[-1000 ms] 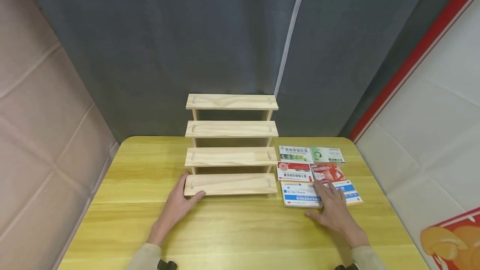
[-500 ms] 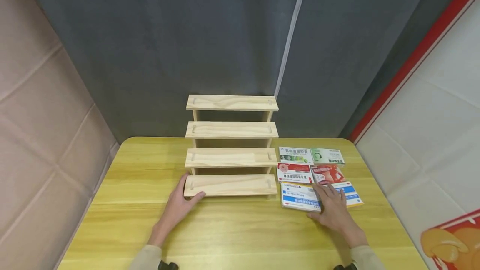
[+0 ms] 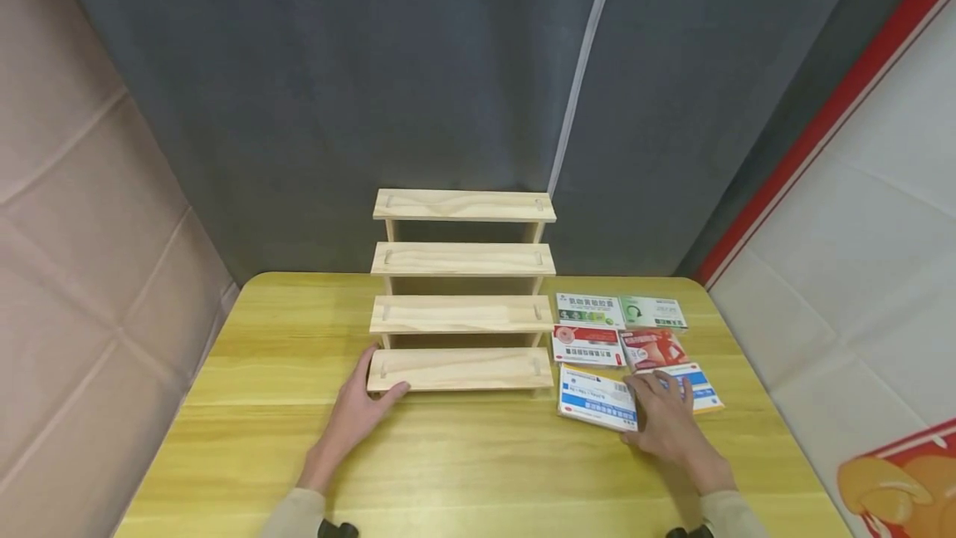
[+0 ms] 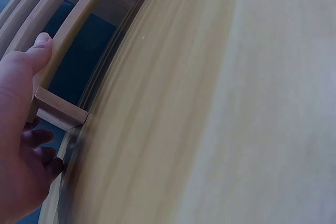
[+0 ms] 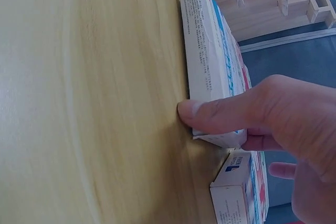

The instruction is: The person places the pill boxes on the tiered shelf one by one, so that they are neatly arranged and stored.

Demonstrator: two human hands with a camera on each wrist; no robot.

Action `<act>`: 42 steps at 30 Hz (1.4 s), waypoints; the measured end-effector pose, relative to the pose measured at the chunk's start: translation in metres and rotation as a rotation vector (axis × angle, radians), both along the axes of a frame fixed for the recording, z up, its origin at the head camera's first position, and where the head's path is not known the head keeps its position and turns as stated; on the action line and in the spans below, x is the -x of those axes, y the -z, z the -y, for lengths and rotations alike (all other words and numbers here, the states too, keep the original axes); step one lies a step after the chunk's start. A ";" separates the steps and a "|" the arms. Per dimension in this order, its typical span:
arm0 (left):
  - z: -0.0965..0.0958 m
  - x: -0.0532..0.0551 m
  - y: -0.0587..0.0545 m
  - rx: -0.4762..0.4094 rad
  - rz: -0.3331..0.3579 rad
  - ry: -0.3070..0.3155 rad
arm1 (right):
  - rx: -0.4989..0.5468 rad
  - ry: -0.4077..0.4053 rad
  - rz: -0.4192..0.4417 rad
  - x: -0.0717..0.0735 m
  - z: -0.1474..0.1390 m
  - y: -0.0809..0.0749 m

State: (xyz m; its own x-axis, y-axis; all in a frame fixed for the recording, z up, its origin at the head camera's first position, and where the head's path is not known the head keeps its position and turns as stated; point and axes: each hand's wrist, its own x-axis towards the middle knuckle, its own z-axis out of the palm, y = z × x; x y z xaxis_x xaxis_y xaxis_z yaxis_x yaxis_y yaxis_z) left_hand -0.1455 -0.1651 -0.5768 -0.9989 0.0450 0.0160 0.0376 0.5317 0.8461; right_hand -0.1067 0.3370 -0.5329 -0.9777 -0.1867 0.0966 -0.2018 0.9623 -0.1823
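Note:
A pale wooden stepped display rack (image 3: 461, 314) stands at the back of the table. My left hand (image 3: 357, 412) grips the left end of its lowest step, thumb on the board and fingers curled around the end, as the left wrist view (image 4: 23, 93) shows. To the right of the rack my right hand (image 3: 663, 420) pinches the right end of a blue-and-white medicine box (image 3: 597, 397). In the right wrist view the thumb (image 5: 220, 113) presses the box's near side, with fingers behind it. A second blue-and-white box (image 3: 702, 388) lies partly under the right hand.
Behind these lie a red-and-white box (image 3: 586, 344), a red box (image 3: 654, 348), a white-and-green box (image 3: 588, 310) and a light green box (image 3: 653, 311), in rows. A grey curtain (image 3: 336, 106) hangs past the table's far edge. Padded walls flank both sides.
The blue-and-white box has turned and slid slightly toward the front of the table, away from the red-and-white box. My right fingers have closed on it. The left hand stays on the rack.

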 end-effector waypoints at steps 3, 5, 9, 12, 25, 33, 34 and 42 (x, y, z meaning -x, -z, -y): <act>0.000 0.000 0.001 0.001 0.005 0.000 | -0.013 0.000 0.005 0.000 0.001 0.000; 0.000 0.000 0.001 -0.003 0.007 -0.002 | -0.019 0.000 0.015 -0.001 0.001 0.000; 0.001 0.000 0.002 -0.003 0.006 -0.003 | -0.024 0.000 0.047 -0.002 0.003 -0.001; 0.001 0.000 0.003 0.000 0.004 -0.005 | -0.011 -0.002 0.060 -0.002 0.002 0.000; 0.000 0.000 0.004 -0.014 0.005 -0.009 | 0.216 -0.028 0.039 -0.010 -0.008 0.001; 0.000 0.001 0.006 -0.003 0.006 -0.013 | 0.299 0.029 0.066 -0.014 -0.016 -0.006; 0.000 0.001 0.006 -0.003 0.009 -0.012 | 0.303 0.033 0.063 -0.014 -0.016 -0.007; 0.001 0.001 0.006 -0.008 0.008 -0.010 | 0.383 0.041 0.001 -0.017 -0.021 -0.014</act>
